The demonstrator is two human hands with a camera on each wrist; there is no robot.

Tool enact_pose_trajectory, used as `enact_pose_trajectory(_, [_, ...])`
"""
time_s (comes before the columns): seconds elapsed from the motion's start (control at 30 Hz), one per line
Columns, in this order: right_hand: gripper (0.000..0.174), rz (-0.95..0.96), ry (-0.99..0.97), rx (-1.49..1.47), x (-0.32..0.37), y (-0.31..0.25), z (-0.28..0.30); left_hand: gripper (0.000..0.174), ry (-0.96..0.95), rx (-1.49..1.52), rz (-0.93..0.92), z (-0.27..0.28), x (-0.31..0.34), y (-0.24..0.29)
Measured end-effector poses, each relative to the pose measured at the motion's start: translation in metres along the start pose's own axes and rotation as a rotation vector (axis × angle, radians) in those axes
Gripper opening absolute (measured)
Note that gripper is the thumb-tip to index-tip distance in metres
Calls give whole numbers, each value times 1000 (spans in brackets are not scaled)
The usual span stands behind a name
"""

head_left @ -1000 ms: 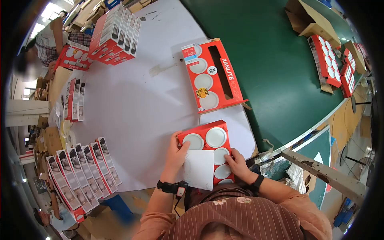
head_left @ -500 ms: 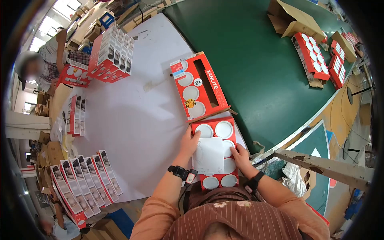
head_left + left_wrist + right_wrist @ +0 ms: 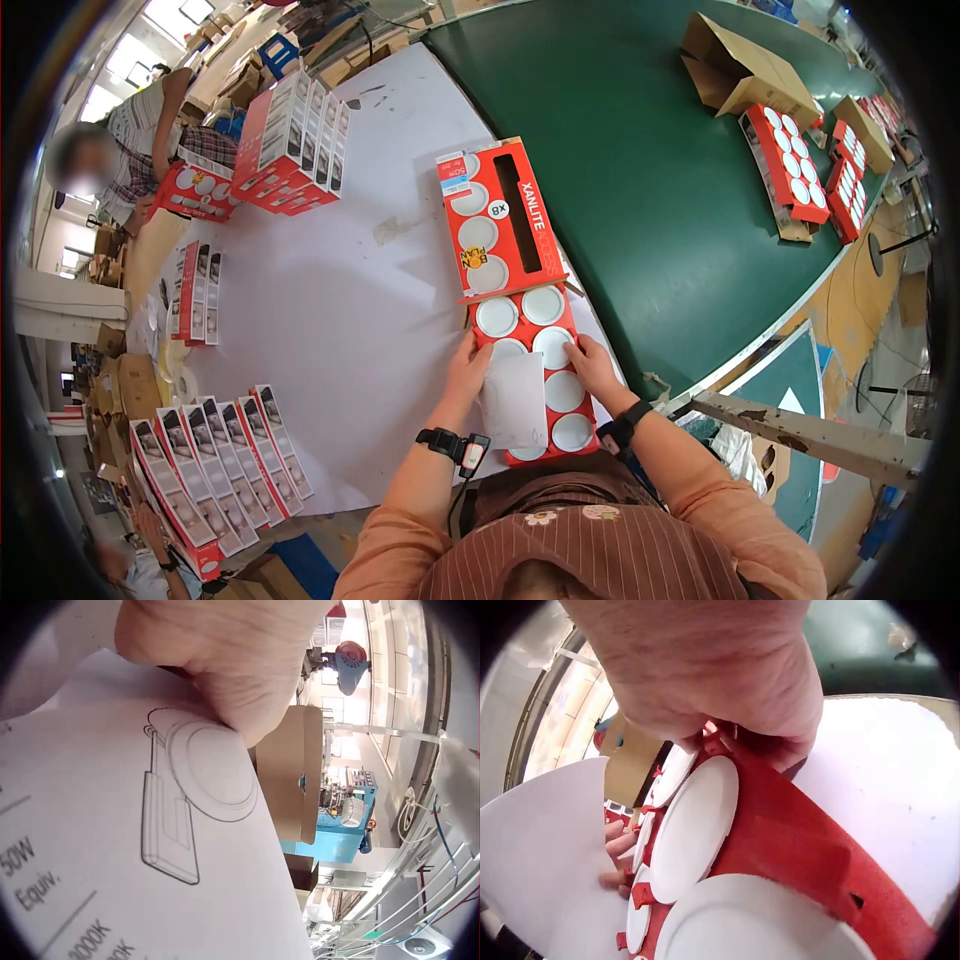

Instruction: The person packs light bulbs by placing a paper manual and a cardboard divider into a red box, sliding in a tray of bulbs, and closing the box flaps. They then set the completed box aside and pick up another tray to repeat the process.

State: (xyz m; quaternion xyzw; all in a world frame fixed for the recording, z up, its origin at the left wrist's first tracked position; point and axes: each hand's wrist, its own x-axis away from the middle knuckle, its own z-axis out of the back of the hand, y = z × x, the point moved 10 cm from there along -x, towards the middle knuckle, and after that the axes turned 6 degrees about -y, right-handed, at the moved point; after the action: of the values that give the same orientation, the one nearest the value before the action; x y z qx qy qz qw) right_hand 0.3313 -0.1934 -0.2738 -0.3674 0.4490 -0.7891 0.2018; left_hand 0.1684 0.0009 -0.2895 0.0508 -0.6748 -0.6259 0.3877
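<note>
In the head view, a red tray of round white discs lies lengthwise before me, its far end right at the near end of a red printed carton. My left hand grips the tray's left side, its thumb over a white printed leaflet. That leaflet covers part of the discs; the left wrist view shows a lamp drawing and "50W Equiv." on it. My right hand holds the right edge, its thumb beside a disc. The fingers under the tray are hidden.
Upright carton stacks stand at the left, with more at the far left. Across the green table lie an open cardboard box and filled red trays. A metal bar juts in at the right. Another person sits opposite.
The tray has moved away from my body up to the carton's near end, carried by both hands. My hands now grip it farther down its sides. The leaflet has stayed on top.
</note>
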Motion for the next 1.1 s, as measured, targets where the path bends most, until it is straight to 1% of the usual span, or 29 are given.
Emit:
enact_pose_trajectory(0.07, [30,-36,-21,3,-14,-1,-3,58,17,35,-6,8,-7,1])
enact_pose_trajectory(0.13, [29,-73,-44,5,-28,4,-5,61,-46,136,-25,4,-13,8])
enact_pose_trajectory(0.2, [29,-133,-49,-10,-44,3,-7,61,-45,97,-4,7,-21,14])
enact_pose_trajectory(0.27, [30,-103,-13,8,-54,-9,-1,61,-47,59,15,8,-32,20])
enact_pose_trajectory(0.33, [31,-81,15,30,-60,-22,6,60,-55,215,-57,9,-36,35])
enact_pose_trajectory(0.4, [31,-49,22,19,-67,-31,8,60,-77,210,-30,12,-45,36])
enact_pose_trajectory(0.43, [31,-52,19,22,-71,-28,6,61,-103,200,-10,11,-48,36])
enact_pose_trajectory(0.5, [32,-81,57,-82,-82,-20,6,59,-97,206,-10,13,-48,45])
enact_pose_trajectory(0.57, [29,-107,24,-125,-85,-10,7,58,-91,210,-3,23,-50,45])
enact_pose_trajectory(0.63, [28,-90,23,-321,-80,-10,19,58,-140,-16,46,42,-54,32])
enact_pose_trajectory(0.67, [32,84,119,-36,-81,-15,35,58,-142,-9,50,53,-55,30])
enact_pose_trajectory(0.7, [32,76,117,-32,-81,-20,38,57,-95,-214,146,69,-52,25])
enact_pose_trajectory(0.73, [33,118,159,77,-78,-43,45,56,-48,-421,239,81,-48,26])
enact_pose_trajectory(0.77, [35,163,196,186,-77,-67,50,56,-48,-419,245,82,-47,34])
enact_pose_trajectory(0.8, [39,177,143,292,-83,-83,46,52,-59,-539,218,79,-50,51])
enact_pose_trajectory(0.83, [39,177,142,291,-93,-84,45,49,-71,-661,185,77,-55,67])
enact_pose_trajectory(0.87, [35,264,141,395,-101,-91,39,49,-70,-663,185,74,-61,75])
enact_pose_trajectory(0.9, [32,349,139,501,-104,-104,34,42,-111,-728,149,63,-67,84])
enact_pose_trajectory(0.93, [32,344,139,505,-106,-107,35,36,-155,-789,113,53,-72,87])
enact_pose_trajectory(0.97, [27,251,62,530,-114,-101,31,36,-158,-782,112,52,-78,82])
enact_pose_trajectory(1.0, [23,155,-16,554,-118,-94,27,32,-169,-869,56,47,-83,79])
enact_pose_trajectory(1.03, [23,143,-21,563,-117,-90,27,28,-183,-953,4,41,-83,74])
enact_pose_trajectory(1.07, [21,226,-2,586,-111,-92,27,28,-194,-942,12,39,-79,64])
enact_pose_trajectory(1.1, [20,316,21,606,-106,-99,29,26,-197,-1016,-14,35,-74,66])
